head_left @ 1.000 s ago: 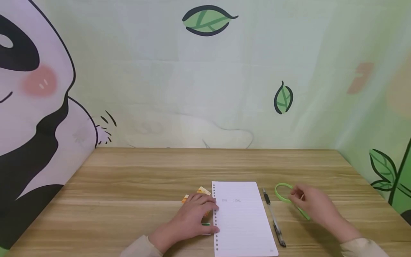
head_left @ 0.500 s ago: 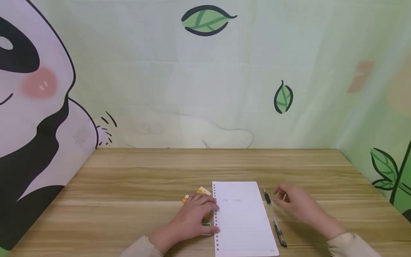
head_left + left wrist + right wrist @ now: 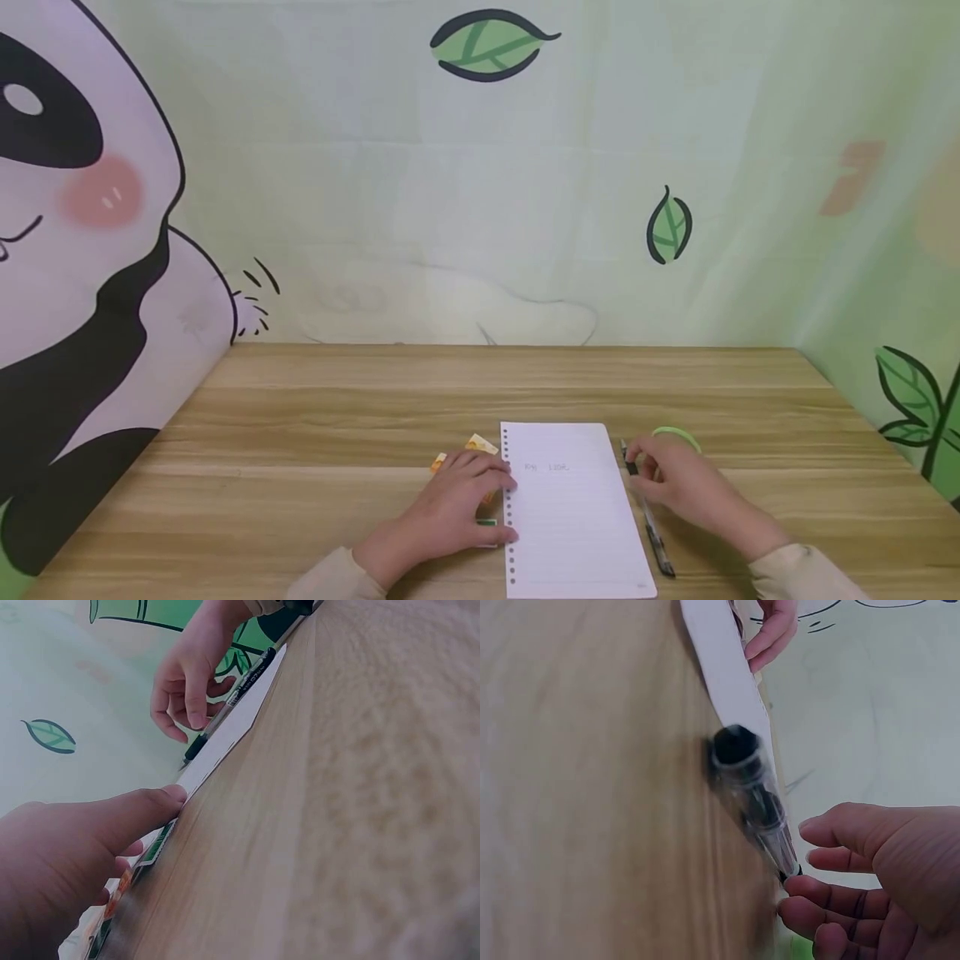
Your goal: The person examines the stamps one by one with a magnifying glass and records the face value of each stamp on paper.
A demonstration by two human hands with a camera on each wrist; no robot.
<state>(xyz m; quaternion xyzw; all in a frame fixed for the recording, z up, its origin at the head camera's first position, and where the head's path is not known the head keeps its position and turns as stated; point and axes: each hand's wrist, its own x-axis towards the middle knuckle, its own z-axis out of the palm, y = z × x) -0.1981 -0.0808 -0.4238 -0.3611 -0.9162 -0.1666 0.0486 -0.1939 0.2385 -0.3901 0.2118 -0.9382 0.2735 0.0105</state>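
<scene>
A lined sheet of paper (image 3: 570, 525) with punched holes down its left edge and a short line of handwriting lies on the table. My left hand (image 3: 453, 508) rests at that edge, thumb and fingertips spread on the paper. Orange-and-white printed pieces (image 3: 482, 443) and a green-edged one (image 3: 487, 523) show partly from beneath this hand. To the right of the sheet lies a clear pen (image 3: 654, 533) with a black grip. My right hand (image 3: 693, 487) is at the grip end, thumb and fingers apart around the pen (image 3: 761, 802) in the right wrist view.
Behind my right hand a light green loop (image 3: 677, 432) shows in part, the remainder hidden. The wooden table (image 3: 337, 400) meets a wall hanging (image 3: 360, 192) printed with a panda and leaves at its back edge.
My right hand has left the green loop and moved left to the pen. The left hand stays on the paper's edge.
</scene>
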